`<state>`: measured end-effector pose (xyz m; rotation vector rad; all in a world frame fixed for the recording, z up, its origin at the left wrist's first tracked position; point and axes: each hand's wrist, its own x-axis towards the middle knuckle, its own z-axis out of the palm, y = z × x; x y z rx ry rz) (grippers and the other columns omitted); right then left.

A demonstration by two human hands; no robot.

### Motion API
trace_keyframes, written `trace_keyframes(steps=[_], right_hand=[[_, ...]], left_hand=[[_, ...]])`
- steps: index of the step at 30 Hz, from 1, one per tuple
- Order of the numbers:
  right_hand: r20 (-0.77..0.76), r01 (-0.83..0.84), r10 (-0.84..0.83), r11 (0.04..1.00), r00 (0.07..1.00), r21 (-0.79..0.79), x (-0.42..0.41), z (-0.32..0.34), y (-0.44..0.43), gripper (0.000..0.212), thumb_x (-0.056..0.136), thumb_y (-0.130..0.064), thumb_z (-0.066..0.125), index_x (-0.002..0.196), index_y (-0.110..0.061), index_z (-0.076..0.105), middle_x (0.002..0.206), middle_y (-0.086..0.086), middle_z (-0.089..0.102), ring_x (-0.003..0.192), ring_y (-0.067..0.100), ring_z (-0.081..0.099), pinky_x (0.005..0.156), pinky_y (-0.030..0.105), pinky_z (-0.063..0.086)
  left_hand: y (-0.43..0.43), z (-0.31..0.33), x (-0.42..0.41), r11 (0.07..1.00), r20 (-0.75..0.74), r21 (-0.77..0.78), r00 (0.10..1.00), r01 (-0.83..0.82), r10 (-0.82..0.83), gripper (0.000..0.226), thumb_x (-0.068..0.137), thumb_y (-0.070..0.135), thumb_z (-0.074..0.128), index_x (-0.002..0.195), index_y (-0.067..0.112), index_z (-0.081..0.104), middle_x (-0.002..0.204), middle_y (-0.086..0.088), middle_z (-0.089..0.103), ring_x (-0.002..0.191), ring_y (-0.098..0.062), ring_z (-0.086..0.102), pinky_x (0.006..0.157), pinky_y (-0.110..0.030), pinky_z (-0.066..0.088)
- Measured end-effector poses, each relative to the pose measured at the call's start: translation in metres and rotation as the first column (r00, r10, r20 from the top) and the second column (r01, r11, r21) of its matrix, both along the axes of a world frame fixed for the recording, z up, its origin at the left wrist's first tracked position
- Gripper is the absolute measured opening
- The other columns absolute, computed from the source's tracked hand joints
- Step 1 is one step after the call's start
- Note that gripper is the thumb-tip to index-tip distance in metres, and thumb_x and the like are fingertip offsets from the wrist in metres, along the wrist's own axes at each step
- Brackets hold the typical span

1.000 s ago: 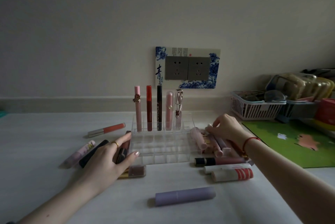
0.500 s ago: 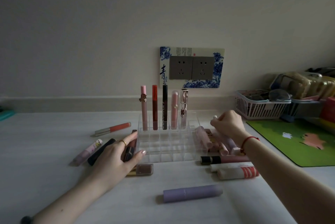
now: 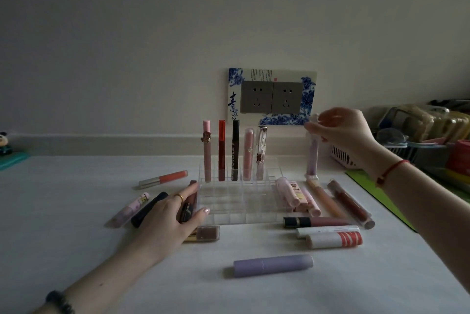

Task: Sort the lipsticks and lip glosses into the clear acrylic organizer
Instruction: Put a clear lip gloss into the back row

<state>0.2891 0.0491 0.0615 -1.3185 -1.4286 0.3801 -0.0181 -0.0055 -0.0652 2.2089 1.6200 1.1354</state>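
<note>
The clear acrylic organizer (image 3: 239, 212) stands mid-table with several tall lip glosses (image 3: 235, 151) upright in its back row. My right hand (image 3: 343, 133) pinches the top of a pale purple lip gloss tube (image 3: 312, 158), holding it upright in the air to the right of the organizer. My left hand (image 3: 170, 217) rests flat against the organizer's left side, fingers lying over a dark lipstick (image 3: 189, 202). More tubes lie loose on both sides, among them a pile of pink ones (image 3: 297, 195) on the right.
A lilac tube (image 3: 273, 265) lies in front of the organizer, a red-striped white one (image 3: 335, 240) to its right. A white basket (image 3: 343, 156), food packs and a green mat (image 3: 368, 186) fill the right side. A wall socket (image 3: 272, 96) is behind.
My right hand rose from the pile on the right, lifting the pale purple tube upright off the table. My left hand stayed against the organizer.
</note>
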Motion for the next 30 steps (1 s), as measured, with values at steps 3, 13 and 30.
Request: trace_keyframes(steps=[3, 13, 30], right_hand=[[-0.017, -0.033, 0.034, 0.997, 0.999, 0.069, -0.009, 0.011, 0.004, 0.035, 0.064, -0.023, 0.076, 0.093, -0.014, 0.057, 0.075, -0.003, 0.063, 0.066, 0.007, 0.062, 0.045, 0.009, 0.049], [0.021, -0.088, 0.086, 0.971, 0.996, 0.220, -0.035, 0.004, 0.026, 0.034, 0.065, -0.018, 0.076, 0.096, -0.016, 0.061, 0.076, 0.001, 0.067, 0.068, 0.010, 0.066, 0.059, 0.023, 0.057], [0.070, -0.128, 0.116, 0.968, 0.991, 0.216, -0.049, -0.012, 0.035, 0.038, 0.064, -0.018, 0.076, 0.099, -0.013, 0.060, 0.074, -0.005, 0.064, 0.066, 0.001, 0.062, 0.056, 0.009, 0.052]], left_hand=[[0.000, 0.000, 0.000, 1.000, 0.010, 0.006, 1.000, 0.008, -0.008, 0.064, 0.081, 0.049, 0.055, 0.138, 0.029, 0.033, 0.136, 0.008, 0.048, 0.125, -0.005, 0.042, 0.101, -0.018, 0.030], [0.001, -0.001, 0.000, 1.000, 0.005, -0.010, 1.000, 0.002, -0.002, 0.066, 0.080, 0.052, 0.053, 0.138, 0.031, 0.031, 0.136, 0.009, 0.049, 0.124, -0.004, 0.043, 0.099, -0.018, 0.032], [0.000, 0.001, 0.001, 0.999, 0.015, -0.035, 1.000, 0.006, -0.005, 0.066, 0.081, 0.051, 0.052, 0.139, 0.032, 0.029, 0.137, 0.010, 0.046, 0.126, -0.004, 0.040, 0.102, -0.020, 0.029]])
